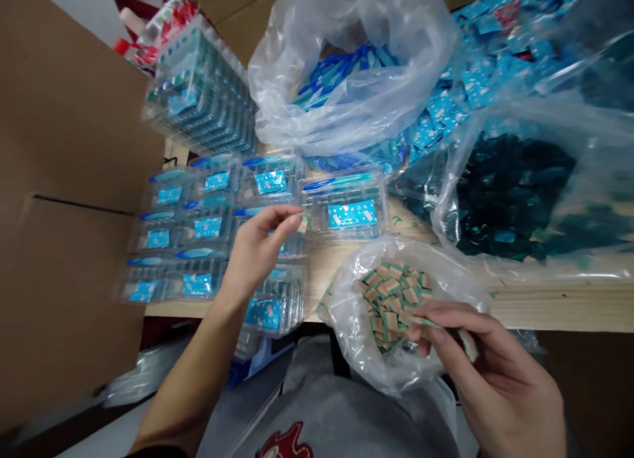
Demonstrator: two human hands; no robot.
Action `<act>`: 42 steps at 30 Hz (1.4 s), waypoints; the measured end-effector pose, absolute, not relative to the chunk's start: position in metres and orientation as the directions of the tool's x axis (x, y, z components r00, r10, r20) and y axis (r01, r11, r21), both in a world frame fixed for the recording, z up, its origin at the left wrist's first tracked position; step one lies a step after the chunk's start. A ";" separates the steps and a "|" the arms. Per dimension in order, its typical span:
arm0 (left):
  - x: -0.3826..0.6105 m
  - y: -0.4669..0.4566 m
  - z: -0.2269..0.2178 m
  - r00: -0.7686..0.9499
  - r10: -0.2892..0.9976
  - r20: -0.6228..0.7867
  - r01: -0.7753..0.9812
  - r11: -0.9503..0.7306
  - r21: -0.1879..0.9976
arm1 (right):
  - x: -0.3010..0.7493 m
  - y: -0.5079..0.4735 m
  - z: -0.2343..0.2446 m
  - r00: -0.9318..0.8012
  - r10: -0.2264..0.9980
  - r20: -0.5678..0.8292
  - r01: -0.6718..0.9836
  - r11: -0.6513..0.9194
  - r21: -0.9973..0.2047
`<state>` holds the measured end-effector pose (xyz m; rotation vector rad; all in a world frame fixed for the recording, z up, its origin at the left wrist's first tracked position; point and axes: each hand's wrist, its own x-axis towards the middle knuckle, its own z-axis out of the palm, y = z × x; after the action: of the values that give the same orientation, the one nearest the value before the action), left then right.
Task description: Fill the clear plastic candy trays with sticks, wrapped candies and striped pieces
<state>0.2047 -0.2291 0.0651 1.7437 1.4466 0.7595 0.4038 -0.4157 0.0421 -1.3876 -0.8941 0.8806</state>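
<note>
My left hand (255,250) pinches a small green-and-tan striped block (303,224) between thumb and forefinger, over the clear plastic trays in the middle of the table. Just right of it lies a clear tray (317,210) with a blue stick along its back and a blue patterned packet (351,214) in it. My right hand (495,365) is closed on striped pieces (467,346) above the near right side of an open plastic bag (347,293). Inside that bag lie many similar striped blocks (391,293). The exact number in the right hand is hidden.
Filled trays (205,228) stand in rows at left, with a tall tray stack (198,95) behind. A bag of blue sticks (341,68) stands at the back; blue packets (475,82) and a bag of dark teal pieces (510,187) lie right. Cardboard (69,214) borders the left.
</note>
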 end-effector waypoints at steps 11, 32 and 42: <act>0.216 -0.213 0.035 0.183 0.982 0.048 0.803 -0.177 0.569 | 0.403 -0.413 0.040 0.428 0.903 -0.031 -0.007 -0.031 -0.999; 0.216 -0.281 0.094 0.536 0.836 -0.119 0.453 -0.166 0.876 | 0.380 -0.384 0.058 0.347 0.931 -0.113 -0.246 -0.026 -0.969; 0.226 -0.312 0.077 0.374 0.859 -0.350 0.081 0.346 0.935 | 0.369 -0.384 0.061 0.319 0.929 -0.189 -0.353 -0.069 -0.933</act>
<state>0.2261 -0.3119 0.0766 1.1106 1.0777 0.6577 0.3695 -0.3835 0.0610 -1.1942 -0.6356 1.1793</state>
